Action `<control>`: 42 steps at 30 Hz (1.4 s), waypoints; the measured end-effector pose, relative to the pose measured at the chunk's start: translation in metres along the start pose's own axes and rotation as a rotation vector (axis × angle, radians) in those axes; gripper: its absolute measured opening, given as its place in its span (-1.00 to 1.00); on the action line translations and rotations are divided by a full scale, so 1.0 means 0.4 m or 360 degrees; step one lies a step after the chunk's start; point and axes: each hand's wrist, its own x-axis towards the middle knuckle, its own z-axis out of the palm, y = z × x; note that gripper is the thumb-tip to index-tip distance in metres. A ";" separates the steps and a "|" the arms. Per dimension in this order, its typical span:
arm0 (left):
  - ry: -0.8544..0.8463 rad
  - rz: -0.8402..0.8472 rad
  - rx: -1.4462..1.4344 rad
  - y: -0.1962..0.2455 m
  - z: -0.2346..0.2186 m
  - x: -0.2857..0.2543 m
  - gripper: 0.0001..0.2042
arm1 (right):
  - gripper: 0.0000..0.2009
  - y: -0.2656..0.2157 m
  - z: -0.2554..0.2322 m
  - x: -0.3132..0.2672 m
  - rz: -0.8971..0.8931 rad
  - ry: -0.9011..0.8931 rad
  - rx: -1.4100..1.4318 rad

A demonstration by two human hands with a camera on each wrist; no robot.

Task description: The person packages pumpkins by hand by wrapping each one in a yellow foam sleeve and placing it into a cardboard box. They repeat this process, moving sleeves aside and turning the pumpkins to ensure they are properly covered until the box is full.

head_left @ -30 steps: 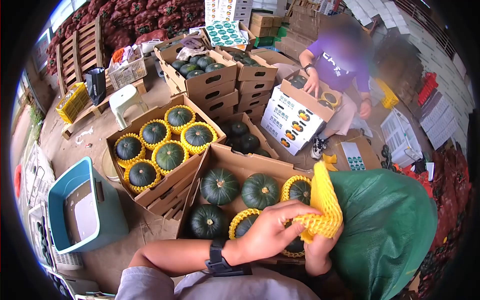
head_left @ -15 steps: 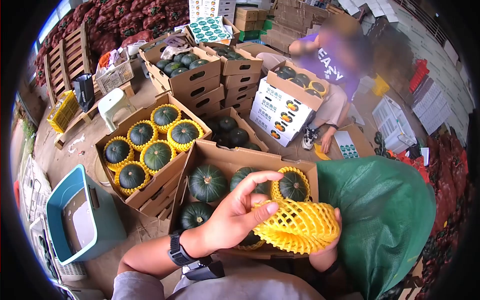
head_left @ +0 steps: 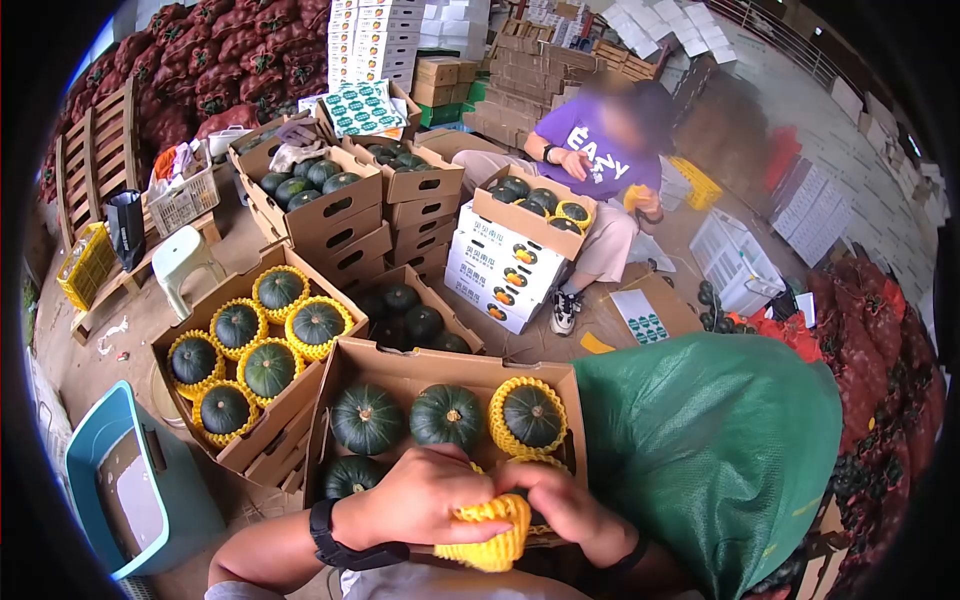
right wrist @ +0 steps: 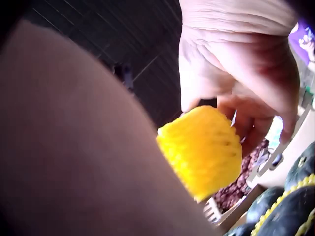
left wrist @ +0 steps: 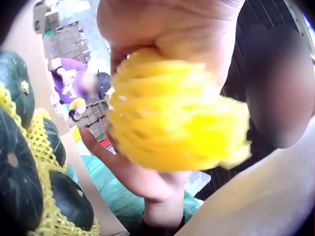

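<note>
In the head view my left hand (head_left: 425,503) grips a bunched yellow foam net sleeve (head_left: 490,535) close to my body. My right hand (head_left: 580,515) is beside it, its fingers arched towards the left hand's fingers. The left wrist view shows the foam sleeve (left wrist: 172,118) blurred under the left palm; behind it the right hand (left wrist: 142,179) has a digit stretched out, clear of the sleeve. In front of my hands is an open carton (head_left: 450,368) of dark green pumpkins (head_left: 446,415). One pumpkin (head_left: 531,413) there wears a yellow net; the hands partly hide others.
A carton (head_left: 275,450) of net-wrapped pumpkins stands at left, near a blue tub (head_left: 185,520). A green sack (head_left: 710,430) lies close on the right. Stacked cartons (head_left: 345,240) stand ahead, with a seated person in purple (head_left: 590,150) beyond them.
The foam sleeve, spread wide half a second ago, is now bunched in my left hand. Both hands have come down towards my body. My head view has turned right.
</note>
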 end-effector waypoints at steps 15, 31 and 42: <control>-0.0345 -0.1513 0.0248 -0.243 -0.037 0.017 -0.51 | -0.16 0.096 -0.038 0.135 0.1341 0.0009 0.0310; 0.0772 -0.1096 -0.1741 -0.117 -0.024 0.003 -0.65 | -0.65 0.069 -0.064 0.120 0.0102 0.0688 -0.0253; 0.0376 -0.1229 -0.1181 -0.072 -0.012 -0.003 -0.33 | -0.64 0.022 -0.018 0.112 -0.0639 0.0929 0.0030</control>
